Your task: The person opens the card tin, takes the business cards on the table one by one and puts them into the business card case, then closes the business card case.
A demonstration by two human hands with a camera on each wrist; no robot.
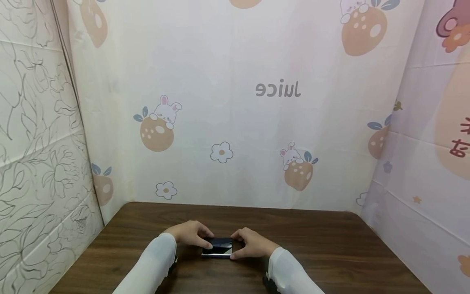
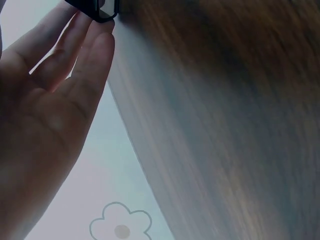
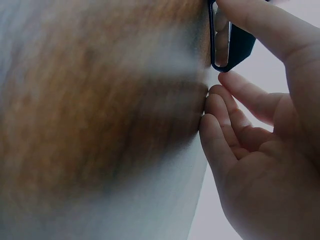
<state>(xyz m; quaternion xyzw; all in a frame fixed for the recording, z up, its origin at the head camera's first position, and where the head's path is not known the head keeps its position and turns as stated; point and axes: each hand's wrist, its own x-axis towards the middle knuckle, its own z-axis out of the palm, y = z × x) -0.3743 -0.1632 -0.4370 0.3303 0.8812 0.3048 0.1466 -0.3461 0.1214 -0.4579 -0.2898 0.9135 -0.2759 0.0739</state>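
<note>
A small, flat, black glossy rectangular object (image 1: pixel 217 246) with a shiny front edge is between both hands, low over the table. Its exact kind cannot be told. My left hand (image 1: pixel 192 234) holds its left end, the thumb on the near side and the fingers toward the back. At the right end, my right hand (image 1: pixel 253 243) grips it between thumb and index finger. In the left wrist view, fingertips touch the dark corner of the object (image 2: pixel 102 18). The right wrist view shows the thumb over its black frame (image 3: pixel 242 47), with the other fingers loosely curled below.
The brown wooden table (image 1: pixel 323 245) reaches back to a pale curtain (image 1: pixel 220 81) printed with fruit, rabbits and flowers. More printed cloth hangs at the left (image 1: pixel 36 122) and right (image 1: pixel 415 155) sides.
</note>
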